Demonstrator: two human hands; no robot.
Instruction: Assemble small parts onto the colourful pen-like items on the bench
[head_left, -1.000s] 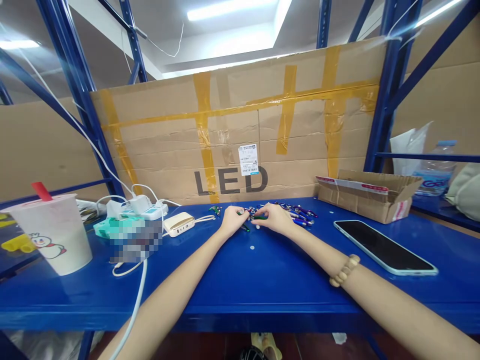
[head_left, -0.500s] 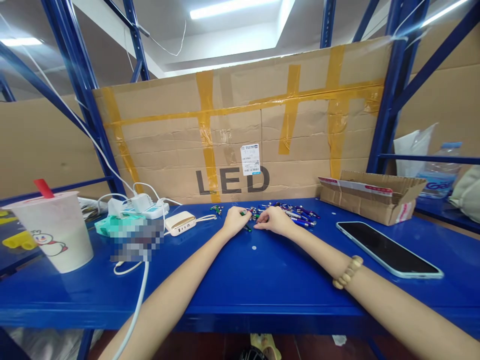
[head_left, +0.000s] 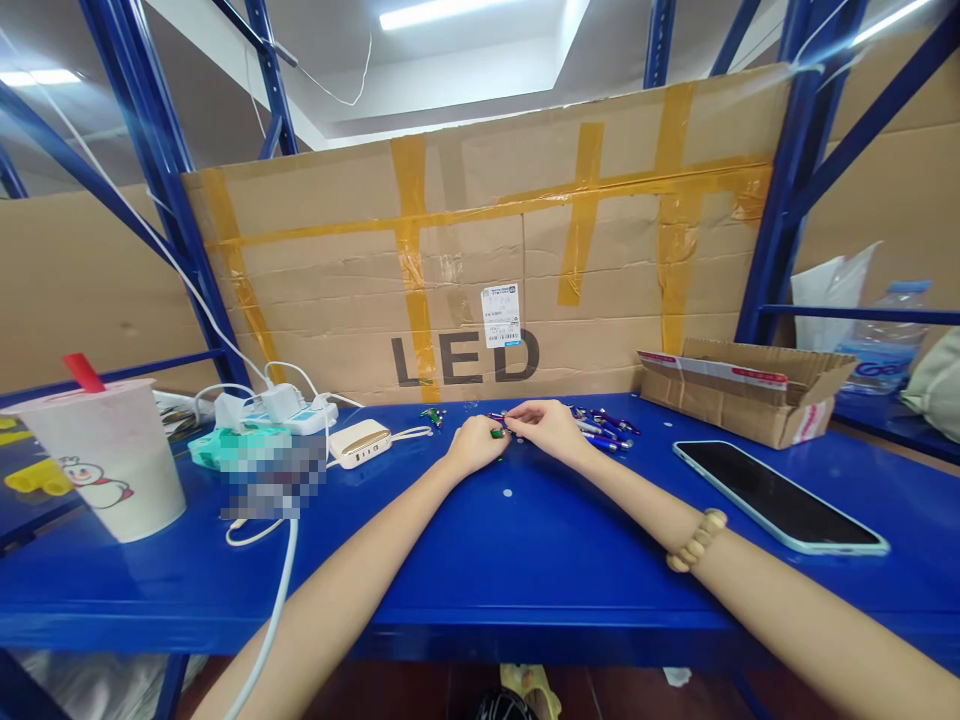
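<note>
My left hand is closed around a small green pen, whose green barrel shows at the fingers. Just to its right, my right hand is pinched, its fingertips meeting the left hand's thumb side. What lies between the right fingertips is too small to make out. Behind and right of the right hand lies a pile of blue and purple pens with silvery parts, partly hidden by that hand. A few small green pieces lie left of my left hand.
A cream power bank and a white power strip with cables are on the left, near a drink cup. On the right are a phone and an open cardboard box. A cardboard sheet stands behind.
My right hand has lifted slightly from the table and its fingertips have come to my left hand. My left hand has turned a little, with the green pen still in it.
</note>
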